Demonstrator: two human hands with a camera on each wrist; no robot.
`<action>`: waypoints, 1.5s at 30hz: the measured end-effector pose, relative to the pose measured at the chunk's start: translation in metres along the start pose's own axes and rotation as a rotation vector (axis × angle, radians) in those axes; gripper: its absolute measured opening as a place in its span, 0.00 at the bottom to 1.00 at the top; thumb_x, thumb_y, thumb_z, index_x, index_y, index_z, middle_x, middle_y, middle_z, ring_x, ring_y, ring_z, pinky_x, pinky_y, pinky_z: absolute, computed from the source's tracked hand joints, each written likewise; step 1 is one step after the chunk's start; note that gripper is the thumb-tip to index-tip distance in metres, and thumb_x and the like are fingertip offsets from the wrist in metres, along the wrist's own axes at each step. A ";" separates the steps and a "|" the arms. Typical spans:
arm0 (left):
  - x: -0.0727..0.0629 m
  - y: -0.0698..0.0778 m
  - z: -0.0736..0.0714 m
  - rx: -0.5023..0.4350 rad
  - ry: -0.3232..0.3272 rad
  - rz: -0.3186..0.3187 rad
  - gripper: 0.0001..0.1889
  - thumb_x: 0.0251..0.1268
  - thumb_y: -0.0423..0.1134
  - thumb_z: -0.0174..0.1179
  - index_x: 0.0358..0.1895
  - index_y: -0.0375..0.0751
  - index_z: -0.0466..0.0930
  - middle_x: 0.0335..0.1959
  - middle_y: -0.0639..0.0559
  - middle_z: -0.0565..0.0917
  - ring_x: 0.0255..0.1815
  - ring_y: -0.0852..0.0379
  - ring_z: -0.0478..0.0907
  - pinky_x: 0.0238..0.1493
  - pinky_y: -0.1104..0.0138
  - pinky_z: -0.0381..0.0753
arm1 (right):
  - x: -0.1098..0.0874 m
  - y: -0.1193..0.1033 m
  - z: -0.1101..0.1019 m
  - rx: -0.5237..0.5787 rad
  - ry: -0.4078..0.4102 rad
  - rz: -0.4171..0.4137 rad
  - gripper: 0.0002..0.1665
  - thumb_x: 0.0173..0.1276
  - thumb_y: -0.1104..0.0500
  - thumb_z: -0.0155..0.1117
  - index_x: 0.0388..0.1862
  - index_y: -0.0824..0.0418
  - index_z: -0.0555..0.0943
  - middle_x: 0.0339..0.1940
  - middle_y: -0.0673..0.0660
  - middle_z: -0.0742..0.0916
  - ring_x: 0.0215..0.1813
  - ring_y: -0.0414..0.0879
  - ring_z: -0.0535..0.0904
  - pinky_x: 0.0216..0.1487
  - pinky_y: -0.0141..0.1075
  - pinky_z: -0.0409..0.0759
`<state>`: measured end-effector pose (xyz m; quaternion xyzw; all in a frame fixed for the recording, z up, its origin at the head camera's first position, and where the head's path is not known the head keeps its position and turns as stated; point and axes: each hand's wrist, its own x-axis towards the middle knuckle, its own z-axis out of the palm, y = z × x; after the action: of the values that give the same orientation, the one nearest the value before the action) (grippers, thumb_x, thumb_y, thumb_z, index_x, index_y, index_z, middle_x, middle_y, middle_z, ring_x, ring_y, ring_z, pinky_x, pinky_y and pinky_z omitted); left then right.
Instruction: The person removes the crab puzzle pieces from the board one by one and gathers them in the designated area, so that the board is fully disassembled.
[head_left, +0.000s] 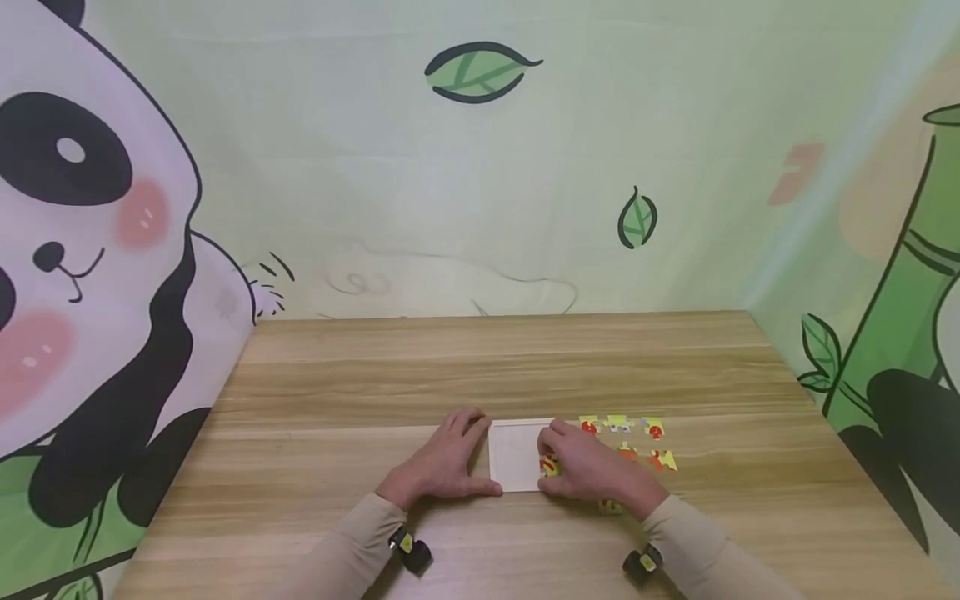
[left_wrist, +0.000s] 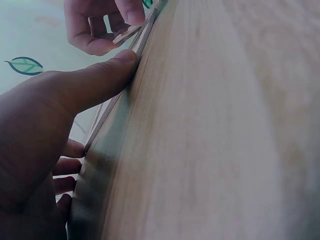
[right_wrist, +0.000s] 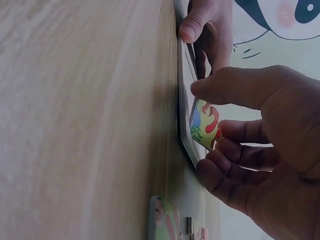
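A shallow, pale square puzzle tray (head_left: pixel 513 454) lies on the table between the two hands. My left hand (head_left: pixel 450 462) holds it at the left side, the thumb (left_wrist: pixel 107 75) along the near edge and the fingers toward the far corner. Over the tray's right part, my right hand (head_left: pixel 588 467) pinches a puzzle piece (right_wrist: pixel 206 125) between thumb and fingers. That piece is yellow with red, blue and green print, and it tilts up from the tray in the right wrist view. The hand hides part of the piece and the tray's right edge.
To the right lie several loose puzzle pieces, among them a yellow and red one (head_left: pixel 654 427) and an orange and yellow one (head_left: pixel 663 460). Another piece (head_left: pixel 611 506) sits partly under the right forearm. Behind the wooden table (head_left: pixel 337 375) hangs a printed cloth.
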<state>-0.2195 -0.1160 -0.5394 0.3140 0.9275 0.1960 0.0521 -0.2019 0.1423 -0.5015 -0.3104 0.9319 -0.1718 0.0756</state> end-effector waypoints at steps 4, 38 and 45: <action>0.000 0.000 0.000 0.000 0.004 0.001 0.56 0.48 0.72 0.64 0.74 0.37 0.58 0.71 0.44 0.60 0.72 0.46 0.56 0.73 0.53 0.60 | 0.000 0.002 0.001 -0.008 0.023 -0.027 0.19 0.54 0.50 0.73 0.37 0.56 0.74 0.33 0.47 0.73 0.32 0.38 0.68 0.32 0.29 0.70; 0.000 -0.002 0.002 0.010 0.010 0.015 0.55 0.48 0.71 0.65 0.73 0.37 0.59 0.70 0.43 0.61 0.72 0.45 0.57 0.73 0.54 0.62 | -0.019 0.017 -0.025 -0.029 0.130 0.004 0.16 0.55 0.53 0.73 0.38 0.57 0.78 0.34 0.47 0.77 0.32 0.37 0.69 0.32 0.29 0.73; 0.000 -0.003 0.003 0.015 0.018 0.016 0.56 0.47 0.72 0.64 0.73 0.37 0.59 0.70 0.43 0.61 0.72 0.45 0.57 0.73 0.54 0.62 | -0.031 0.026 -0.033 -0.022 0.181 0.013 0.16 0.53 0.55 0.76 0.36 0.57 0.79 0.33 0.47 0.78 0.32 0.39 0.72 0.32 0.29 0.75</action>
<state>-0.2206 -0.1168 -0.5428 0.3201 0.9268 0.1924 0.0400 -0.1997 0.1901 -0.4793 -0.2884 0.9388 -0.1881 -0.0111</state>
